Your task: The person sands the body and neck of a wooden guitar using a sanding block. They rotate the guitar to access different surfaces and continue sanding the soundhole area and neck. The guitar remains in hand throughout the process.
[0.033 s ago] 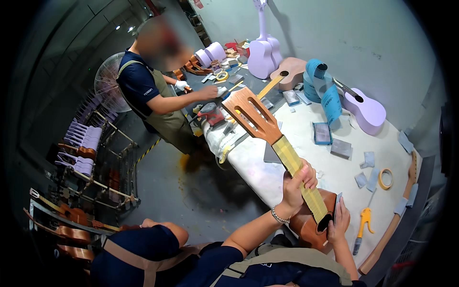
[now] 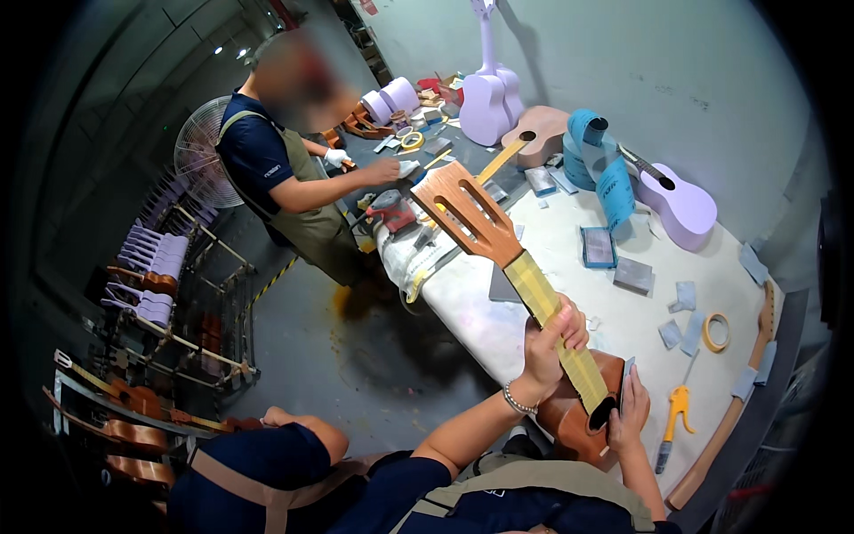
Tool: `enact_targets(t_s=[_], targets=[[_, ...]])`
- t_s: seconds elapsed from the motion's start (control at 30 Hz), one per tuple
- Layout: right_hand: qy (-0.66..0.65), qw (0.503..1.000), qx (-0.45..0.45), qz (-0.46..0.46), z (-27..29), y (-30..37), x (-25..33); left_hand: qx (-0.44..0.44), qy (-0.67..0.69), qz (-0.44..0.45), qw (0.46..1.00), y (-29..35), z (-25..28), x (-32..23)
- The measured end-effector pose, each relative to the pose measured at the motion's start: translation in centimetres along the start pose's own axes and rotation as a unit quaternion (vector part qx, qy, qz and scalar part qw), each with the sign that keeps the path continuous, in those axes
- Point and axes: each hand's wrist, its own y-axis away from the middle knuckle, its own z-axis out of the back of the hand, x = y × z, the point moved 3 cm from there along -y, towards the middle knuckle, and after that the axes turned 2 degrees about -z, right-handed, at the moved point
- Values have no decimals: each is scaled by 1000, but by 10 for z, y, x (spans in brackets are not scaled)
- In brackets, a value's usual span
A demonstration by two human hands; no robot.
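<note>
A brown wooden ukulele (image 2: 562,416) leans diagonally at the table's near edge, its slotted headstock (image 2: 467,212) pointing up and left. Yellowish masking tape (image 2: 583,378) covers its fingerboard. My left hand (image 2: 550,349) is wrapped round the neck near the body, a beaded bracelet on the wrist. On the body beside the sound hole (image 2: 604,413) lies my right hand (image 2: 631,411), closed on a flat blue-grey sanding pad (image 2: 628,368). Only the pad's upper edge shows; the fingers cover the rest. The lower part of the body is partly hidden by my arm and apron.
On the white-covered table (image 2: 569,258) lie sanding blocks (image 2: 632,276), a blue sandpaper roll (image 2: 583,165), a tape ring (image 2: 716,331), a yellow air blow gun (image 2: 678,414) and a lilac ukulele (image 2: 680,209). Across it stands a co-worker (image 2: 294,169); another person's shoulder (image 2: 267,463) is close at my left.
</note>
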Motion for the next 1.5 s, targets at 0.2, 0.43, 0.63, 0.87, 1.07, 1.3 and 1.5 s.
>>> enact_targets(t_s=[0.2, 0.43, 0.63, 0.87, 1.07, 1.3, 1.5], targets=[[-29, 1000, 7, -2, 1, -5, 2, -23, 3, -5, 1000, 0, 7, -2], [25, 997, 53, -40, -2, 2, -6, 32, -81, -8, 996, -20, 29, -7], [8, 996, 84, 8, 1, 42, -6, 15, 19, 36, 999, -58, 45, -65], [23, 993, 95, 61, 17, -33, 6, 107, 36, 44, 993, -44, 3, -65], [63, 978, 135, 143, 29, -30, -7, 95, 29, 29, 995, -37, 4, -68], [7, 982, 87, 170, 30, -68, 22, 114, 24, 41, 992, -37, -25, -61], [40, 978, 186, 84, 16, 13, -24, 110, 49, 31, 992, -29, 5, -73]])
